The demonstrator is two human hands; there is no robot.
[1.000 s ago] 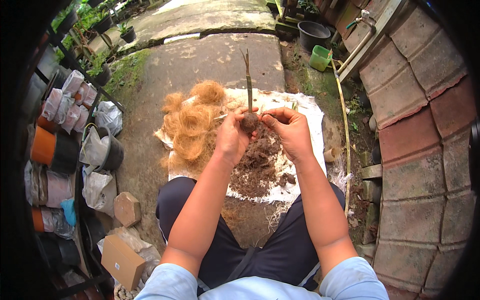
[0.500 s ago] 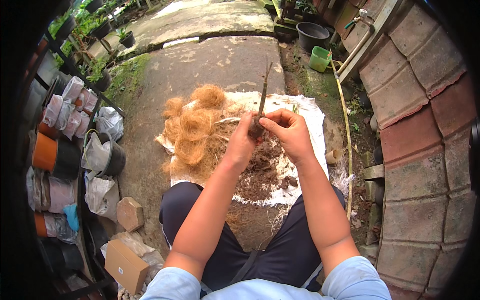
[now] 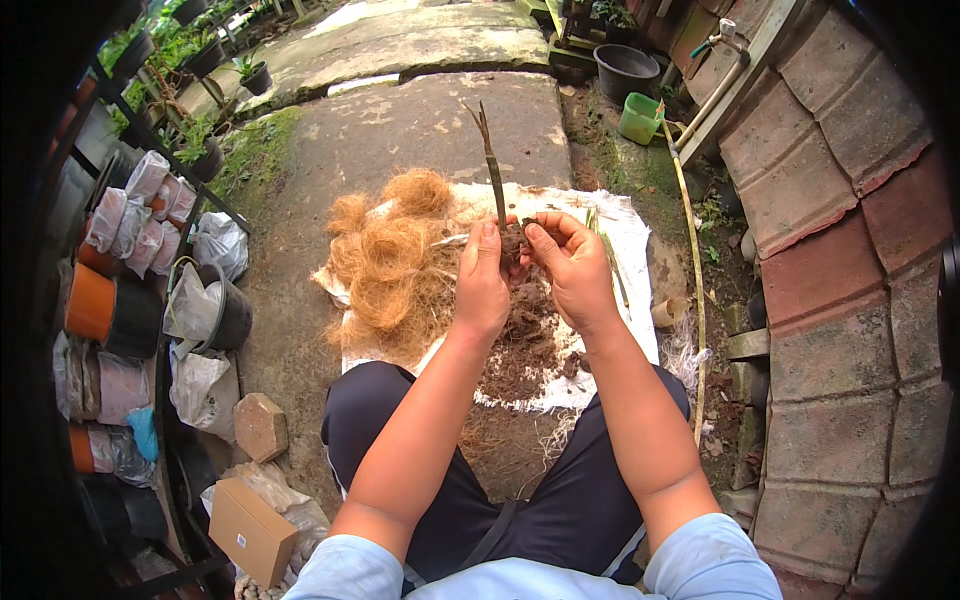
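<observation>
Between my hands stands a plant cutting (image 3: 494,180), a dark bare stem forked at its tip, with brown soil around its base. My left hand (image 3: 484,280) is closed around the soil-covered base, thumb pointing up. My right hand (image 3: 573,265) pinches a small dark clump of soil (image 3: 529,222) between thumb and fingers, right beside the stem. Below the hands, loose brown soil (image 3: 515,365) lies heaped on a white sack (image 3: 640,330). Tan fibre nests (image 3: 385,265) are piled on the sack's left side. Some green leaf blades (image 3: 612,255) lie behind my right hand.
At the left, a dark rack holds bagged bundles (image 3: 125,220) and orange and black pots (image 3: 110,310). A cardboard box (image 3: 252,530) and a stone block (image 3: 260,427) sit near my left knee. Roof tiles (image 3: 830,400), a hose (image 3: 690,260) and a green container (image 3: 640,118) are at the right.
The stem has tilted left and its tip has shifted left. My right hand has come slightly away from the base, with a dark clump now showing in its fingers.
</observation>
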